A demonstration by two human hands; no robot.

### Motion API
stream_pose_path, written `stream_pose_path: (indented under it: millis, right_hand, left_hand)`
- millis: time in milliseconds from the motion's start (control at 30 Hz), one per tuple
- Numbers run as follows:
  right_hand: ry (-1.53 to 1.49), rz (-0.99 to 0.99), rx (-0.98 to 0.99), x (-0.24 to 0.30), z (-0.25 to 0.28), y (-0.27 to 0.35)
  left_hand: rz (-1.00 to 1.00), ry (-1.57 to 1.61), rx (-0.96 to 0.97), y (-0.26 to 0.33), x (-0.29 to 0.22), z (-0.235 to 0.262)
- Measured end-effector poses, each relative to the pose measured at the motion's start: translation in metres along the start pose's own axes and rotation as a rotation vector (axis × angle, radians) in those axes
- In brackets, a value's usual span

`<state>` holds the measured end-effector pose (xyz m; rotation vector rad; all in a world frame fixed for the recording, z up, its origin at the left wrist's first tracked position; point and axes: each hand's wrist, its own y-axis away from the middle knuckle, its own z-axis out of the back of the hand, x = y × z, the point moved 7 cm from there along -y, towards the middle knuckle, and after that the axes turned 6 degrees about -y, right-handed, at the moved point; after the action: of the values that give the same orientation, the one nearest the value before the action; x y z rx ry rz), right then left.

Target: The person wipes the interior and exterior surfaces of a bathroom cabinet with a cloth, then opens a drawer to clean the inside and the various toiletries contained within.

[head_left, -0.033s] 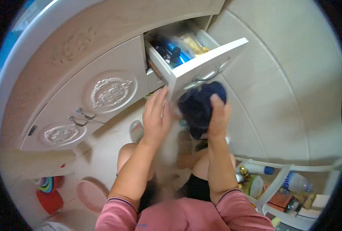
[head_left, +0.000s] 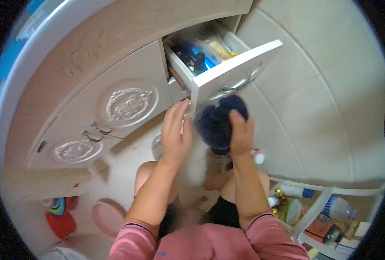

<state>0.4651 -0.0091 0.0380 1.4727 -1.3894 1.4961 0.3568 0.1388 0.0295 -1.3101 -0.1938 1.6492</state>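
My right hand (head_left: 242, 136) grips a dark navy bundle of cloth (head_left: 215, 128), thumb on top and the other fingers mostly hidden behind it. The cloth hangs in front of and just below a pulled-out white drawer (head_left: 240, 63). My left hand (head_left: 175, 132) is beside the drawer's left front corner, palm turned toward the cloth. Its fingers are stretched out with nothing in them; whether the fingertips touch the drawer front I cannot tell. Inside the drawer lie a black-capped item (head_left: 199, 60), something blue and a yellow packet (head_left: 220, 50).
Carved white cabinet doors (head_left: 129, 104) stand to the left. At lower right is a white rack (head_left: 318, 212) with bottles and small items. A pink basin (head_left: 108, 218) and a red container (head_left: 61, 224) are at lower left. A pale wall (head_left: 313, 99) rises on the right.
My right hand and the navy cloth have shifted slightly left and down, away from the drawer handle. My left hand has barely moved. The drawer remains pulled out.
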Motion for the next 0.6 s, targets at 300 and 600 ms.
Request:
stream_pose_path:
  millis: [300, 600]
  right_hand:
    - [0.351, 0.188, 0.574, -0.017, -0.064, 0.041]
    - [0.478, 0.119, 0.723, -0.02, -0.072, 0.035]
  left_hand:
    - [-0.097, -0.387, 0.166, 0.008, 0.023, 0.054]
    - [-0.405, -1.455, 0.616, -0.153, -0.054, 0.0]
